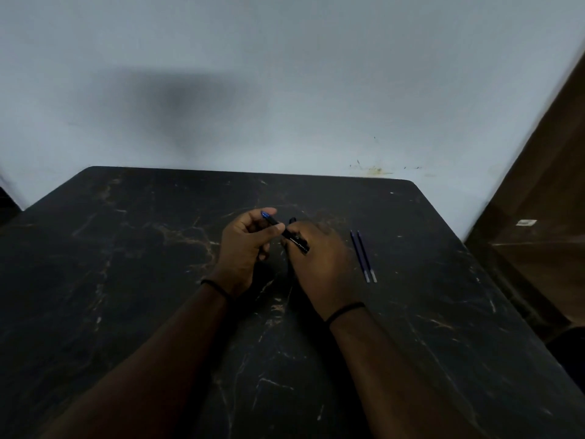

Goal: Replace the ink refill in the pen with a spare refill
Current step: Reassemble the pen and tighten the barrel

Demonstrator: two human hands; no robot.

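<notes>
Hands meet above the middle of a dark, marble-patterned worktop (126,280), both gripping one pen (286,232). The left hand (243,248) holds the end with the blue tip, its fingers curled round the barrel and its thumb pressed on top, so the blue end pokes out past the forefinger toward the far left. The right hand (323,264) closes over the other half of the pen, with its back turned up to the camera; the black barrel with pale lettering shows along the inner edge of that hand, and a short black piece sticks up just behind its knuckles. The pen lies tilted, with the blue end farther away and to the left and the lettered end nearer and to the right. Whether the two halves are joined or already parted cannot be told, since the fingers cover the middle.

Two spare refills (363,256) lie flat on the worktop just to the right of the right hand, side by side and almost touching, thin blue rods with pale ends pointing toward the person. Each wrist bears a thin black band (345,310). A pale wall (285,90) rises behind the worktop, and a brown wooden surface (538,201) stands at the right edge.
</notes>
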